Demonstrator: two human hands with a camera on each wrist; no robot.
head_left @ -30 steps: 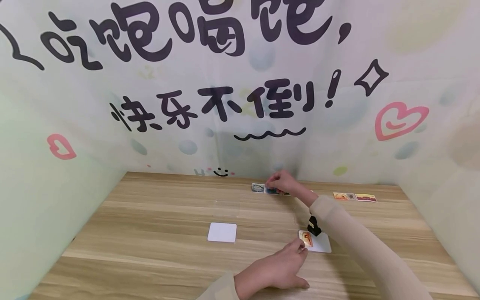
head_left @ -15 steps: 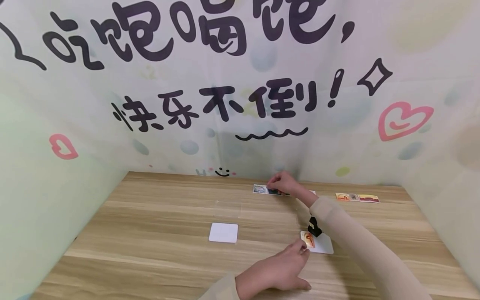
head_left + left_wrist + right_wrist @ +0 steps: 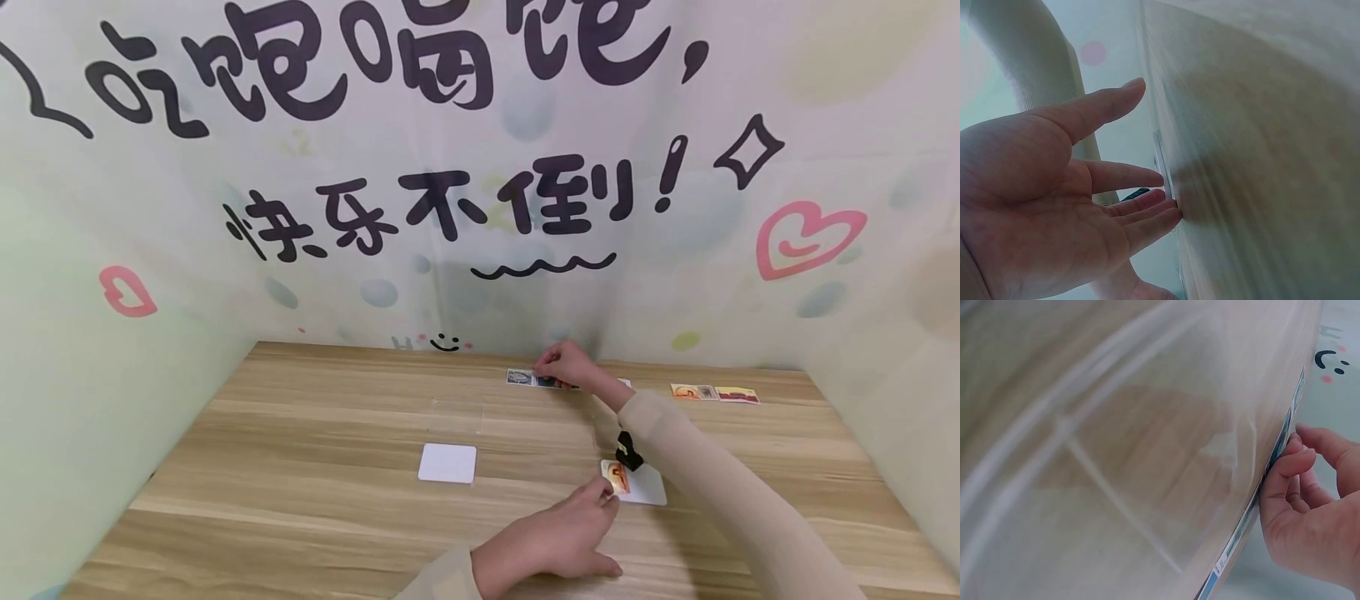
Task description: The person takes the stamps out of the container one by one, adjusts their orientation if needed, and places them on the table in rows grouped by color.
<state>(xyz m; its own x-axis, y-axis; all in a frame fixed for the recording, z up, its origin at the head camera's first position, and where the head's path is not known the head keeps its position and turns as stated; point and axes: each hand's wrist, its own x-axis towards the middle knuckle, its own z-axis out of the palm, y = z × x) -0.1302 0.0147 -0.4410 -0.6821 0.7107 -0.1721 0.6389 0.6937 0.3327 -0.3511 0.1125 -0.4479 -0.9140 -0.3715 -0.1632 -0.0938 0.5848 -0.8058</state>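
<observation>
Soft, even light reached me; my left hand point(image 3: 1054, 200) shadowed the tabletop point(image 3: 1266, 144), which looked hazy and blurred from that wrist.

Smooth wood-grain tabletop point(image 3: 300, 450), printed paper strip point(image 3: 520, 377), matt white card point(image 3: 447, 463), clear plastic-looking sheet point(image 3: 457, 417), matt cloth sleeve point(image 3: 731, 492)

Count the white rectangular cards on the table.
2: a plain white card, leftmost; an orange-pictured white card by the left hand. The beige right sleeve may hide others.
</observation>
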